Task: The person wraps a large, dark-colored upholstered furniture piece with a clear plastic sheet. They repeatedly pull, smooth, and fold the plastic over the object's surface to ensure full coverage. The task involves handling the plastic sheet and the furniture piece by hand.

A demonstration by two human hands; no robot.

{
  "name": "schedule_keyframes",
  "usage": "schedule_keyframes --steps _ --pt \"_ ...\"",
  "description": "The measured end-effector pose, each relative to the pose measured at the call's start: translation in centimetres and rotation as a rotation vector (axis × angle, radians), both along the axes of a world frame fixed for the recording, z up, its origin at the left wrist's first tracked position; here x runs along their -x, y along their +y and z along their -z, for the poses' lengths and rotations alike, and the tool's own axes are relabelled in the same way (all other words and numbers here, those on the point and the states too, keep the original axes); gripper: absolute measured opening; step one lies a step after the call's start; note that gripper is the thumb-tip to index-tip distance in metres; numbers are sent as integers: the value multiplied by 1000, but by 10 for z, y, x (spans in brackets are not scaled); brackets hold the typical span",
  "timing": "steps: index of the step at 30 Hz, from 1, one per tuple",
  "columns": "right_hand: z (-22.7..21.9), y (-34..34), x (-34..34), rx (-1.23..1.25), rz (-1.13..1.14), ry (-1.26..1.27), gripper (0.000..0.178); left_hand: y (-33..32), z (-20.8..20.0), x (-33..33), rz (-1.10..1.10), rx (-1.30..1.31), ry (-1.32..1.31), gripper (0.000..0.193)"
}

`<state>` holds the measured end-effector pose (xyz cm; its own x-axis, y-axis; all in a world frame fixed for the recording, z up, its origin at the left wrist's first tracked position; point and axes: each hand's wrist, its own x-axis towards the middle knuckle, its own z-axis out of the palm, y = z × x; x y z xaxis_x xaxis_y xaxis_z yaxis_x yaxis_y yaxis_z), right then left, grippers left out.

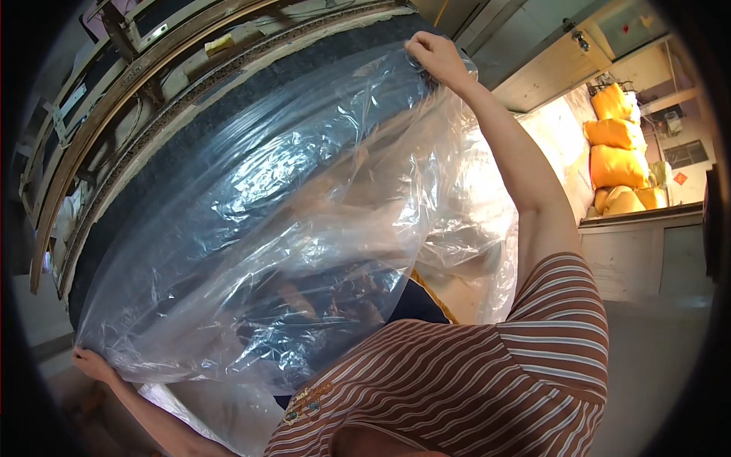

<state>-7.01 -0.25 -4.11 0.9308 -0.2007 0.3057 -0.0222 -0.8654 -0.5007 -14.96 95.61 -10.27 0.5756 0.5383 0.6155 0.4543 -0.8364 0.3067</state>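
A large sheet of clear plastic film (pixel 282 179) is stretched between my two hands. My left hand (pixel 93 365), at the lower left, is closed on one corner of it. At the upper right, my right hand (pixel 440 59) pinches the far edge of the film with my arm held straight out. Between them the film lies over a long dark table surface (pixel 179 126) on its far side. Its near part hangs in shiny folds before my striped shirt (pixel 457 365), and my dark clothing shows through it.
Beyond the dark surface runs a wooden rail frame (pixel 84 148) with metal brackets and a small yellow piece (pixel 219 44) on it. A door (pixel 556 65) with a latch stands at the upper right. Stacked yellow bundles (pixel 618 148) sit in the bright opening beyond.
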Motion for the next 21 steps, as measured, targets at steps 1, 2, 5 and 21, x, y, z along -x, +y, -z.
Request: schedule_keyframes --steps 1,2,5,21 --pt "1 2 -2 14 -27 23 24 11 -3 0 -20 -10 -20 40" --pt "2 5 -3 28 -54 47 25 23 -7 3 8 57 -63 40" --pt "0 -1 -9 -41 -116 224 27 57 -20 30 105 299 -195 41" --pt "-72 -2 -47 -641 -362 160 18 76 -66 135 283 1022 -336 35"
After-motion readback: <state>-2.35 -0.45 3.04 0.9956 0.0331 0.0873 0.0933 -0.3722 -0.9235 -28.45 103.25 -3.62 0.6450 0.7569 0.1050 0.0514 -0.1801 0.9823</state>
